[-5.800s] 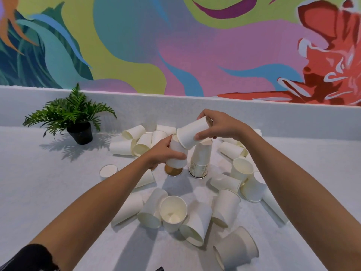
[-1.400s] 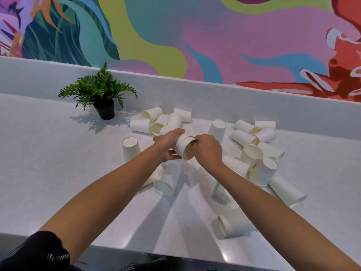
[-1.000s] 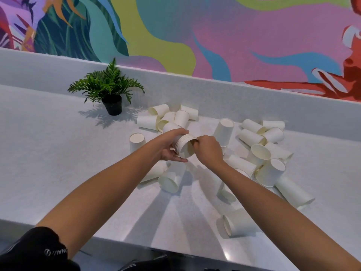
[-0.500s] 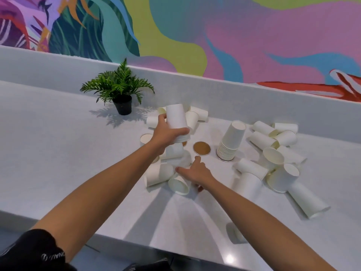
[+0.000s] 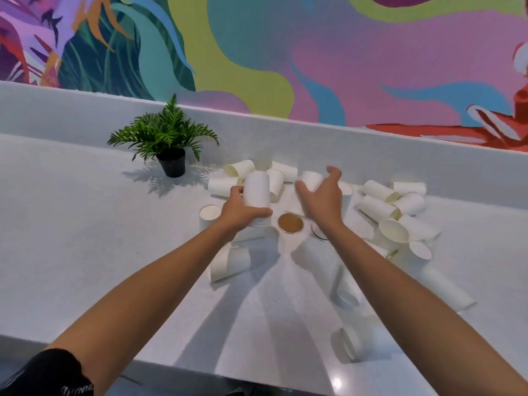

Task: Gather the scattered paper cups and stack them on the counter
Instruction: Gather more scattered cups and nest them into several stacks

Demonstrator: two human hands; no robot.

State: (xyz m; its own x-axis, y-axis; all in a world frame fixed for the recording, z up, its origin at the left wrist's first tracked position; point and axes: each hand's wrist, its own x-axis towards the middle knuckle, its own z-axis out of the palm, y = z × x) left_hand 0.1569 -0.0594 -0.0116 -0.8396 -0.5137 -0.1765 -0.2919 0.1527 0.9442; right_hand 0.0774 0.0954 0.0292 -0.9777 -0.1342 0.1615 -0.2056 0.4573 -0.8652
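Note:
Many white paper cups lie scattered on the pale counter [image 5: 85, 252]. My left hand [image 5: 241, 214] grips a short upside-down stack of cups [image 5: 256, 192] above the counter, left of a round brown disc [image 5: 290, 223]. My right hand [image 5: 323, 197] is held up with spread fingers just in front of the top of a taller upside-down stack [image 5: 311, 178]; thumb and fingers lie either side of it without closing. Most of that stack is hidden behind the hand. Loose cups lie behind [image 5: 241, 168], at the right [image 5: 377, 208] and in front [image 5: 228, 264].
A small potted fern [image 5: 168, 144] stands at the back left by the low counter wall. One cup stands upside down [image 5: 208, 214] left of my left hand. More cups lie near the front edge [image 5: 345, 342] and at the far right [image 5: 445, 287].
My right hand has lifted off the counter by a lying cup and moved back to the tall stack. My left hand still holds its short stack, a little lower.

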